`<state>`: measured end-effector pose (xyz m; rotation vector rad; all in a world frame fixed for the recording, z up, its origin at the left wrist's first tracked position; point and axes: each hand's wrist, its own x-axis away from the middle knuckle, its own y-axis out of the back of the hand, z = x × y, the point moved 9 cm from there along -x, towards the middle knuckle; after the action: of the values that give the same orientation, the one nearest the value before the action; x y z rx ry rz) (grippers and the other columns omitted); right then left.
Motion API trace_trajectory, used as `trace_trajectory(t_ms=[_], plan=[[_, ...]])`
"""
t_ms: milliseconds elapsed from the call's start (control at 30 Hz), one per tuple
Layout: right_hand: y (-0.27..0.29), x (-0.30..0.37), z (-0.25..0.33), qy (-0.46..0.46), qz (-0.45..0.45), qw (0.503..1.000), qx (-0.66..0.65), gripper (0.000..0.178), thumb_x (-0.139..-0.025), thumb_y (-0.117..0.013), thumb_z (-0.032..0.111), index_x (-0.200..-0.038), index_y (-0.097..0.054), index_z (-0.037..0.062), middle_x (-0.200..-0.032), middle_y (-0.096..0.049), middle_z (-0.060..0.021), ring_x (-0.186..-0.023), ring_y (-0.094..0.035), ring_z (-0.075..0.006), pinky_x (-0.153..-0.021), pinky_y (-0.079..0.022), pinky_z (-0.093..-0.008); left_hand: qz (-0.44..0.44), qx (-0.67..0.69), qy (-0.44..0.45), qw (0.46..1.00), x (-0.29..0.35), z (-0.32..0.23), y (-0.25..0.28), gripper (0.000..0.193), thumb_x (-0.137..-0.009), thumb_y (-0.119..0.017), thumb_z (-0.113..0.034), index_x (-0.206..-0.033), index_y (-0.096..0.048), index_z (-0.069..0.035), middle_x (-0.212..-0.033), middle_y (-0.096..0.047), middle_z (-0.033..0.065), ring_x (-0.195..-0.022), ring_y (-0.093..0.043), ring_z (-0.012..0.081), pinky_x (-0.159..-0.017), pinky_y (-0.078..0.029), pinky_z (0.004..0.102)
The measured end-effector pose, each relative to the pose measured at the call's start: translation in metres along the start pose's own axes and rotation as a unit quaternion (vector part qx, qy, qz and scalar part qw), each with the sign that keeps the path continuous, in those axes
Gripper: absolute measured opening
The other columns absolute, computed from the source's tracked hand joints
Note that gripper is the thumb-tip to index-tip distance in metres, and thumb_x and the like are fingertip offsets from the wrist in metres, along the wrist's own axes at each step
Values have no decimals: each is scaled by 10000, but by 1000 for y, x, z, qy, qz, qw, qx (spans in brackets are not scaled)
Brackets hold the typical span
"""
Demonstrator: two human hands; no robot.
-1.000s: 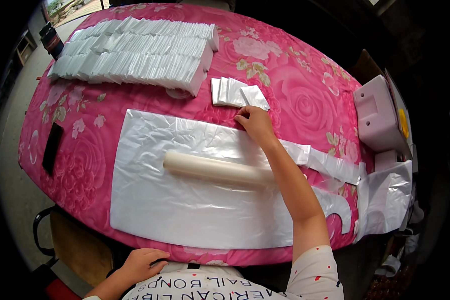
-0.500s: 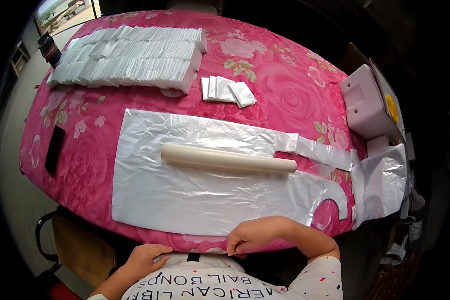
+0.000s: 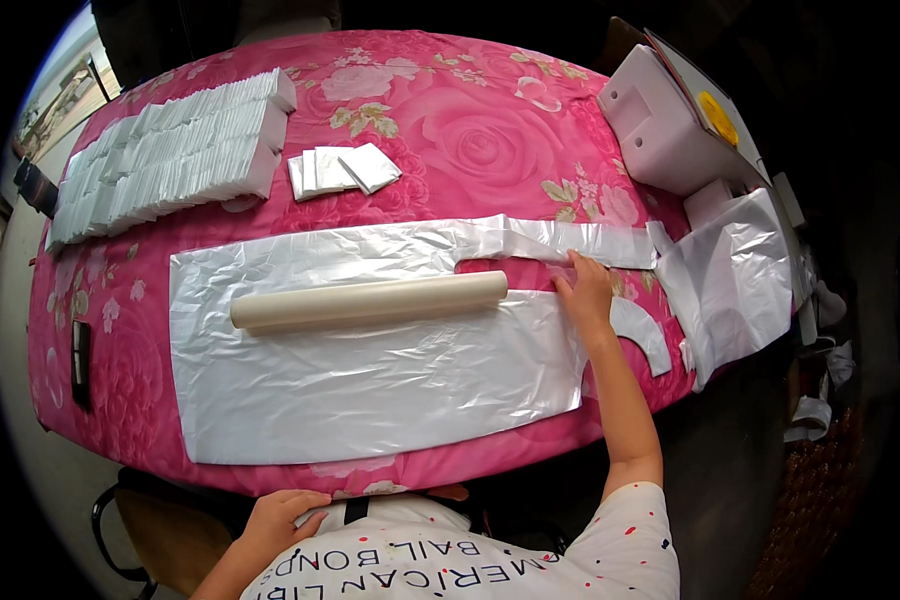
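Observation:
A white, shiny plastic apron (image 3: 370, 400) lies flat across the table, with strap-like parts reaching right. A cream-coloured tube (image 3: 370, 302) rests lengthwise on it. My right hand (image 3: 588, 292) is over the apron's right end, at the gap between the straps. Its forefinger and thumb are apart, with fingertips near the far strap's lower edge, and I see nothing held in them. By the near table edge, my left hand (image 3: 288, 515) rests with loosely bent fingers and the thumb apart.
Several folded white packets (image 3: 340, 170) lie beyond the apron, right of long rows of stacked white packets (image 3: 190, 150). A dark oblong object (image 3: 80, 365) is at the left. White foam box (image 3: 660, 120) and draped plastic sheeting (image 3: 725, 285) stand at the right. The tablecloth (image 3: 480, 140) is pink and floral.
My right hand has moved from the near table edge up and right onto the apron's strap end, opening from a curled shape. The view has shifted; my left hand stays by the edge.

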<state>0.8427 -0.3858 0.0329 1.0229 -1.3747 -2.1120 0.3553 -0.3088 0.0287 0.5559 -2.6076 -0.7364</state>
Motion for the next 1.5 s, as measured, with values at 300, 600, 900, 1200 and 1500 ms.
trace_trajectory(t_ms=[300, 600, 900, 1200, 1500], plan=[[0, -94, -48, -66, 172, 938, -292, 272, -733, -622, 7, -1005, -627, 16, -934, -654, -94, -864, -612, -137, -749, -470, -258, 19, -6, 30, 999, -16, -1, -6, 206, -735, -663, -76, -939, -656, -48, -866, -658, 114, -804, -633, 264, -715, -509, 323], [42, -127, -155, -196, -49, 978, 52, 348, -767, -591, 139, -1092, -585, 13, -1063, -607, -166, -970, -579, -288, -863, -443, -379, 34, -2, 42, 999, -26, 2, -7, 208, -741, -654, -51, -946, -646, -25, -860, -658, 113, -806, -634, 258, -721, -505, 316], [15, -4, 171, 296, 91, 925, -222, 470, -785, -653, 266, -1177, -523, 42, -1176, -512, -145, -1128, -445, -311, -953, -373, -398, 49, 17, 23, 998, -24, -8, -17, 201, -771, -629, -116, -966, -644, -71, -881, -650, 94, -818, -621, 266, -715, -504, 330], [-33, 70, 232, 333, 163, 927, -59, 687, -714, -611, 66, -1351, -359, 117, -955, -533, -110, -888, -501, -266, -812, -413, -381, 32, -95, -121, 988, -12, -26, -11, 192, -752, -657, -121, -940, -636, -94, -900, -659, 69, -779, -629, 249, -677, -511, 324], [4, 178, 172, 31, 332, 934, -127, 779, -792, -587, 193, -1380, -147, -66, -892, -484, -215, -813, -510, -337, -673, -463, -410, 13, -78, -205, 976, -65, -53, -30, 292, -789, -617, -151, -1069, -582, -77, -1071, -605, 88, -931, -590, 260, -778, -487, 349]])
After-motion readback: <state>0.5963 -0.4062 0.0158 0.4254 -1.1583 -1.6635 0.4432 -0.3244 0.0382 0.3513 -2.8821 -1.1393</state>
